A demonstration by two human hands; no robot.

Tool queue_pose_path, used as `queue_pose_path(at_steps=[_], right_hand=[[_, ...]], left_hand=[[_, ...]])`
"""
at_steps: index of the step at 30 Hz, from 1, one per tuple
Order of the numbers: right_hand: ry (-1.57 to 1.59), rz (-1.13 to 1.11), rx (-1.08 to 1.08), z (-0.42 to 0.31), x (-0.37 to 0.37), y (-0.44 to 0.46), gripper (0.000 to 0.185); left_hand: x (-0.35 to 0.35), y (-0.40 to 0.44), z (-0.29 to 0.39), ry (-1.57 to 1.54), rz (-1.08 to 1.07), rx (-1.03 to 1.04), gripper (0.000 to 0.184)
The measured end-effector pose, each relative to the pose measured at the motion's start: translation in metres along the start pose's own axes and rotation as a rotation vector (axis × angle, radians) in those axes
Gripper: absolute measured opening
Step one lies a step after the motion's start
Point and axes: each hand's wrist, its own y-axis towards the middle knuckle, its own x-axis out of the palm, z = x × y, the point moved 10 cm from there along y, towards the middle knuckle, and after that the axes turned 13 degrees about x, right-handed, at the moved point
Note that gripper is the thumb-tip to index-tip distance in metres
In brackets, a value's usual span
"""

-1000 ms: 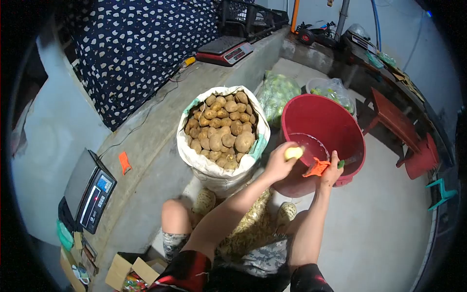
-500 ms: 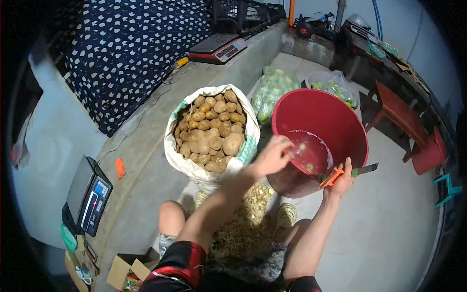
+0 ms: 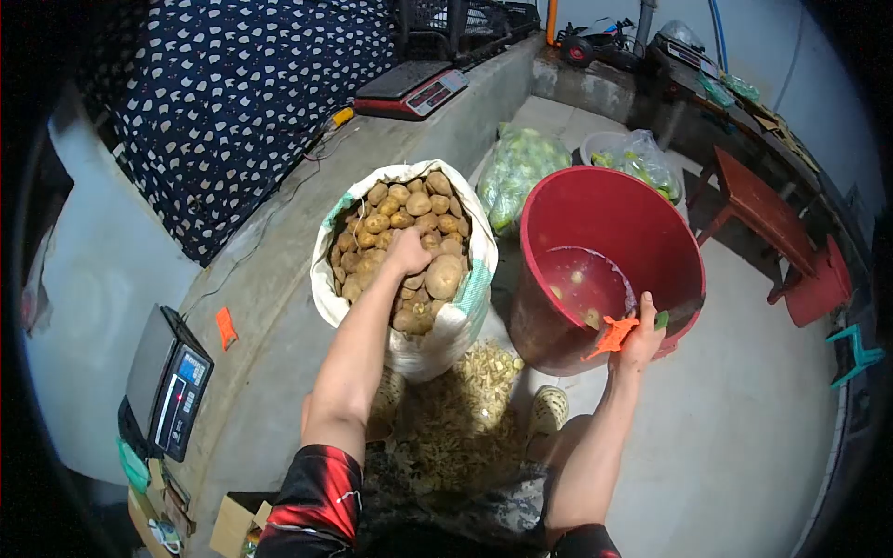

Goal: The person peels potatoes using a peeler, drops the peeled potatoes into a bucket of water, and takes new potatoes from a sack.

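Note:
My left hand point(image 3: 407, 253) is down among the brown potatoes point(image 3: 445, 277) in an open white sack point(image 3: 327, 288); its fingers curl round something I cannot make out. In my right hand point(image 3: 640, 346) is an orange peeler point(image 3: 609, 337), together with a green-handled tool point(image 3: 661, 320). That hand is at the near rim of a large red tub point(image 3: 605, 191). Inside the tub, peeled potatoes point(image 3: 577, 277) lie in water. A pile of peelings point(image 3: 465, 409) covers the floor between my feet.
Behind the tub are bags of green vegetables point(image 3: 526, 167). A red scale point(image 3: 409, 90) stands on the ledge, a black scale point(image 3: 172, 386) at the left near another orange peeler point(image 3: 225, 328). At the right is a red stool point(image 3: 763, 209); a cardboard box point(image 3: 233, 528) sits bottom left.
My left hand has let go of the peeled potato at the tub and moved left into the sack. My right hand still holds the orange peeler by the tub.

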Motion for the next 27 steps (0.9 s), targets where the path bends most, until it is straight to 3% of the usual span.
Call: queue_pose_path(at_steps=[2, 4, 6, 8, 10, 14, 16, 18, 19, 20, 22, 24, 26, 27], right_hand=[[0.012, 0.040, -0.023, -0.003, 0.009, -0.009, 0.032], [-0.044, -0.026, -0.040, 0.001, 0.021, -0.012, 0.035], [-0.073, -0.034, -0.012, 0.006, 0.027, -0.014, 0.037], [-0.117, -0.064, 0.005, 0.013, 0.038, -0.022, 0.037], [-0.143, -0.118, 0.020, 0.030, 0.046, -0.022, 0.036], [-0.433, -0.170, -0.175, 0.035, 0.081, -0.048, 0.041], [-0.575, -0.256, -0.105, 0.045, 0.099, -0.073, 0.042], [-0.563, -0.354, -0.044, 0.067, 0.114, -0.092, 0.043], [-0.537, -0.388, -0.027, 0.085, 0.117, -0.095, 0.044], [-0.593, -0.397, -0.042, 0.091, 0.122, -0.103, 0.045], [-0.608, -0.412, 0.022, 0.113, 0.130, -0.115, 0.046], [-0.737, -0.421, -0.091, 0.129, 0.137, -0.121, 0.045], [-0.931, -0.403, -0.258, 0.126, 0.149, -0.133, 0.037], [-0.965, -0.408, -0.287, 0.127, 0.151, -0.136, 0.042]], left_hand=[[-0.014, -0.010, -0.001, -0.391, 0.029, -0.078, 0.046], [-0.011, -0.017, -0.027, -0.445, 0.016, -0.143, 0.048], [-0.014, -0.035, -0.030, -1.254, 0.210, -0.049, 0.045], [-0.036, -0.068, 0.001, -1.666, 0.180, -0.044, 0.046], [-0.043, -0.098, 0.010, -1.819, 0.212, -0.050, 0.050], [-0.052, -0.151, 0.062, -1.916, 0.094, 0.047, 0.058], [-0.046, -0.174, 0.084, -1.927, 0.034, 0.125, 0.057], [-0.026, -0.191, 0.090, -1.850, 0.107, -0.096, 0.051], [-0.018, -0.196, 0.098, -2.057, 0.185, -0.251, 0.041], [-0.013, -0.199, 0.099, -2.069, 0.184, -0.246, 0.041], [0.029, -0.216, 0.086, -2.209, 0.185, -0.500, 0.024], [0.049, -0.224, 0.087, -2.356, 0.122, -0.380, 0.018], [0.061, -0.243, 0.080, -2.142, 0.288, -0.758, 0.019], [0.067, -0.250, 0.079, -2.108, 0.296, -0.821, 0.020]])
